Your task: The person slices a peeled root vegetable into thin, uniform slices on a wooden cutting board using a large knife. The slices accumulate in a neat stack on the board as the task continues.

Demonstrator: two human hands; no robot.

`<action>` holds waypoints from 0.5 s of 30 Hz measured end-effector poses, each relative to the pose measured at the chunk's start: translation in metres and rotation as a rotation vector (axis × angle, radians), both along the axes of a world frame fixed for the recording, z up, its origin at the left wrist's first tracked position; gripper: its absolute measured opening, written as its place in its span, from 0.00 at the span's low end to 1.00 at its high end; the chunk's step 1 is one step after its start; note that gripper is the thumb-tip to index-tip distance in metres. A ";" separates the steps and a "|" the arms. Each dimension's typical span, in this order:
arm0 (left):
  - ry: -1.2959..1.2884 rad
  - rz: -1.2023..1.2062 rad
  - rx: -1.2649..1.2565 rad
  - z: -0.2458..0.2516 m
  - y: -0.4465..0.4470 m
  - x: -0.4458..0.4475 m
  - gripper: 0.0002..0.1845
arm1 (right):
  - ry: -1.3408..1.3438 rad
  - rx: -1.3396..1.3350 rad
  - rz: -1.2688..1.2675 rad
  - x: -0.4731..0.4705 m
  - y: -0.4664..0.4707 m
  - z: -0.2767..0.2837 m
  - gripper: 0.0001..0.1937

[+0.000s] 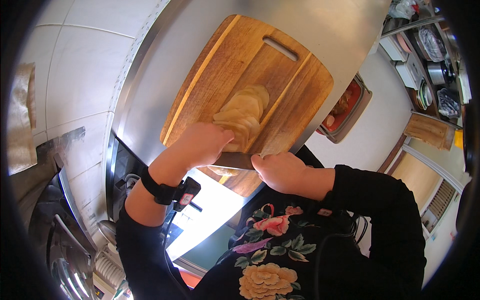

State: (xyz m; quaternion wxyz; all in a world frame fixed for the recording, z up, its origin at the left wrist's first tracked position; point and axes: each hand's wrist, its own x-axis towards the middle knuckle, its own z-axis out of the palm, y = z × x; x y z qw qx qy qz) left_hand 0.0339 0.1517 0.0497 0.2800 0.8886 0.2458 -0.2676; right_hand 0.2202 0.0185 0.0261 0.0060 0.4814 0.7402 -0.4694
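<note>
A wooden cutting board (pixel 296 90) with a slot handle lies on a stainless steel counter. Overlapping pale slices, apparently potato, form a row (pixel 242 108) along its middle. My left hand (pixel 204 144) bears on the near end of that row, fingers bent over the slices; its fingertips are partly hidden. My right hand (pixel 279 170) grips a knife, whose handle is covered by the fingers. The knife's blade (pixel 236 160) lies crosswise just on the near side of my left fingers. Another pale piece (pixel 224 171) rests on the board on the blade's near side.
A tiled wall (pixel 82 67) borders the counter on the left. Beyond the board's right edge, lower down, is a red-lined container (pixel 347 108) with food scraps. Shelves with pots and dishes (pixel 437 73) stand at far right. A dark pan or wok lid (pixel 63 232) is at lower left.
</note>
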 end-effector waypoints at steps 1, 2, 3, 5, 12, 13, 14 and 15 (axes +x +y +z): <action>0.024 0.006 0.018 0.001 0.000 0.000 0.08 | -0.007 -0.036 0.017 0.001 0.001 0.002 0.08; 0.042 0.015 0.032 0.001 0.000 0.000 0.08 | -0.014 -0.070 0.035 0.001 0.003 0.003 0.08; 0.017 0.029 0.064 0.002 0.000 -0.001 0.08 | -0.013 -0.072 0.037 0.001 0.003 0.005 0.08; -0.181 0.023 0.098 0.004 0.002 -0.003 0.08 | -0.012 -0.076 0.041 0.002 0.004 0.006 0.08; -0.587 0.653 0.342 0.028 -0.015 -0.034 0.06 | -0.021 -0.020 0.007 -0.001 0.001 0.002 0.10; -0.553 0.760 0.307 0.030 -0.021 -0.038 0.07 | -0.031 -0.032 0.007 -0.002 0.001 0.002 0.10; -0.506 0.899 0.274 0.030 -0.025 -0.041 0.08 | -0.043 -0.043 0.004 -0.002 0.001 0.002 0.11; -0.392 1.074 0.213 0.027 -0.027 -0.043 0.09 | -0.046 -0.046 -0.003 -0.002 0.001 0.002 0.09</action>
